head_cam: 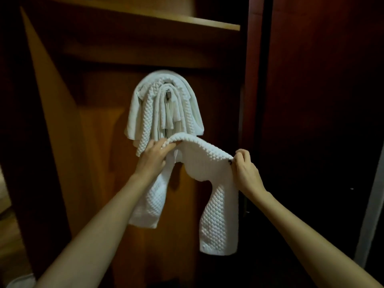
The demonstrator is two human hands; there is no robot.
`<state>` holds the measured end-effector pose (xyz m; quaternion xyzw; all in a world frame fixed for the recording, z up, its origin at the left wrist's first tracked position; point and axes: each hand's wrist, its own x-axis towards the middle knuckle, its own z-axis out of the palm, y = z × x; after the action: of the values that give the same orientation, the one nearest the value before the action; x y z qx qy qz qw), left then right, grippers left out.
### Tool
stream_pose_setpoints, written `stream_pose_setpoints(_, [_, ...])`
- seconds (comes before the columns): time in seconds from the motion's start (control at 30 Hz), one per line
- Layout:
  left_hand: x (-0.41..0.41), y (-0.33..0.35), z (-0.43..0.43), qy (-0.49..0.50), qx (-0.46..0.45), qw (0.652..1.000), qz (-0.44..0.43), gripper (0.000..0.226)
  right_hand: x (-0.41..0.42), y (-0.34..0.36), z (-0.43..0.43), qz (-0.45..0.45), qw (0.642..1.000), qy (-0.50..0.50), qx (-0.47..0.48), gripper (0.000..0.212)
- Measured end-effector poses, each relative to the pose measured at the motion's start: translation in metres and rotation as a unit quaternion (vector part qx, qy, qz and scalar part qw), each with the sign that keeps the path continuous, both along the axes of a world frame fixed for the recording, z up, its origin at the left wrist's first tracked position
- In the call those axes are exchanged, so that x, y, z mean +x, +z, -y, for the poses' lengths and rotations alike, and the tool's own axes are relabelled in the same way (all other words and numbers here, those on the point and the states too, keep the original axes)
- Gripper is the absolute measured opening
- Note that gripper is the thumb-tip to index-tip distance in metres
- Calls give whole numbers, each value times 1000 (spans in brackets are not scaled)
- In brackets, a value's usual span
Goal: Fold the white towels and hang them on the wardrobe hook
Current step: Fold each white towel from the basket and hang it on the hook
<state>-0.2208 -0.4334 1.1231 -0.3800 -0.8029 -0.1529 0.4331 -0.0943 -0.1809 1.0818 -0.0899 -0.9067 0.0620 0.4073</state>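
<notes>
Head view: the left hand [154,151] and right hand [245,169] each pinch the top fold of a white waffle towel [216,206], its ends hanging, just below the folded towels [164,107] draped over the wardrobe hook [168,94].

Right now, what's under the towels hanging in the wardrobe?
A bit of the metal hook shows between the folds of the hanging towels. The rest of the hook and the wardrobe panel directly behind them are covered.
</notes>
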Motion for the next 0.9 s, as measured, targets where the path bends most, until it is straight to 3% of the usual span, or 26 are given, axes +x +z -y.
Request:
stream_pose_setpoints(0.13, [-13, 42, 3, 16, -31, 999, -18, 65, -24, -4, 8, -10, 990, 96, -106, 10])
stream_pose_setpoints(0.17, [-15, 51, 2, 17, -38, 999, -26, 64, -31, -4, 8, 1, 988, 122, -98, 22])
stream_pose_setpoints(0.23, [-16, 66, 1, 17, -50, 998, -42, 63, -40, -7, 8, 31, 990, 139, 19, 62])
stream_pose_setpoints(0.3, [-21, 76, 1, 17, -52, 997, -60, 62, -46, -3, 10, 25, 986, 120, 116, 73])
stream_pose_setpoints(0.43, [-27, 100, 7, 28, -38, 996, -76, 62, -66, 20, 24, -62, 989, 123, 46, 43])
stream_pose_setpoints(0.57, [-38, 126, 21, 60, -15, 991, -116, 60, -92, 53, 32, -102, 987, 115, 52, 43])
stream_pose_setpoints(0.67, [-54, 139, 40, 133, -65, 978, -148, 61, -109, 93, 19, -106, 991, 81, 11, 33])
stream_pose_setpoints(0.77, [-72, 148, 54, 189, -127, 958, -172, 54, -122, 131, 6, -138, 982, -13, 130, 51])
stream_pose_setpoints(0.83, [-82, 157, 61, 173, -132, 953, -211, 52, -134, 151, 3, -140, 980, -33, 140, 43])
stream_pose_setpoints(0.9, [-95, 166, 67, 141, -133, 948, -252, 47, -148, 166, 1, -153, 984, -23, 91, 32])
